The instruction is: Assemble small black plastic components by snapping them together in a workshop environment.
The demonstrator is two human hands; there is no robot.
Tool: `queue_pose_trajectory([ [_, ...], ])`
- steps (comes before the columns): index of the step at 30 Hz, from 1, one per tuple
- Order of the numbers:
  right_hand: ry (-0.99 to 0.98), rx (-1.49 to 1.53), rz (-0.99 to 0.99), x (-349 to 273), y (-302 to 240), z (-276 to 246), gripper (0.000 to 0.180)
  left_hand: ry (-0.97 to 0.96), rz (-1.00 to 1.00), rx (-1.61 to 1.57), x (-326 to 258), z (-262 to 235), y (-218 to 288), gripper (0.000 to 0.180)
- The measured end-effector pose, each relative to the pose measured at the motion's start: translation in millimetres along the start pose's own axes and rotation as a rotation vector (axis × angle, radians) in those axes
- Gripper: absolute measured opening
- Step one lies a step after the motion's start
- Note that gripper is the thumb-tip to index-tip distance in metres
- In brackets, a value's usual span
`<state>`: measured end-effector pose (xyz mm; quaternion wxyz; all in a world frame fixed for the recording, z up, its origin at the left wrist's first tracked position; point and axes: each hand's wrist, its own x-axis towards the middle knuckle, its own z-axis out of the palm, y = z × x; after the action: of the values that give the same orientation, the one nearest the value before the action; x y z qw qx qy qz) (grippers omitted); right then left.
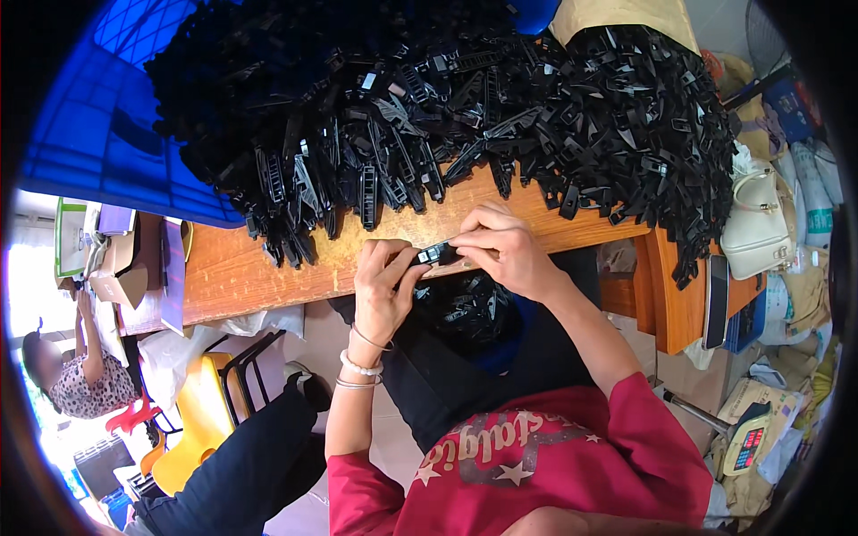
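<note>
This looks like a small workshop for hand assembly. A big heap of black plastic parts [465, 107] covers a wooden workbench [241, 268], with a blue crate [98, 134] beside it. Bags and boxes [786, 295] crowd the floor, and another worker [76, 375] sits nearby.

Left of your bench [241, 268]: open brown cardboard box [112, 277], with a green-and-white flat carton [70, 234] just above it. Right of the bench, low down: small scale [749, 439] with a dark display showing red digits.
</note>
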<state>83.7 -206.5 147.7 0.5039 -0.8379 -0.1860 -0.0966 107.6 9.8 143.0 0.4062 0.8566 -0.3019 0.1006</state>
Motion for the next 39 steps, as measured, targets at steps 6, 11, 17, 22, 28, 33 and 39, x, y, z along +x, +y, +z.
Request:
queue_pose_trajectory([
  [6,0.098,-0.136,-0.064,-8.2,2.6,10.9,0.02,0.03,-0.019,0.009,0.4,3.3,1.4,0.022],
  [11,0.183,-0.387,-0.231,-11.8,8.7,24.3,0.033,0.058,-0.045,0.002,1.3,4.6,1.9,0.022],
  [17,0.209,-0.434,-0.233,-9.9,11.9,29.3,0.038,0.044,-0.041,0.021,1.1,7.1,1.5,0.023],
  [22,0.146,-0.415,-0.334,-14.0,7.4,28.4,0.039,0.1,-0.043,0.113,2.9,12.9,1.4,0.025],
  [28,0.144,-0.387,-0.336,-14.5,11.8,36.4,0.037,0.096,-0.065,0.077,5.8,14.7,-0.1,0.023],
  [33,0.323,0.016,-0.042,-12.3,4.3,22.6,0.026,0.074,-0.08,0.07,4.3,10.0,-1.6,0.023],
  [39,0.139,0.253,0.332,-2.2,-1.0,1.8,0.023,0.057,-0.056,0.073,4.9,8.1,-1.4,0.023],
])
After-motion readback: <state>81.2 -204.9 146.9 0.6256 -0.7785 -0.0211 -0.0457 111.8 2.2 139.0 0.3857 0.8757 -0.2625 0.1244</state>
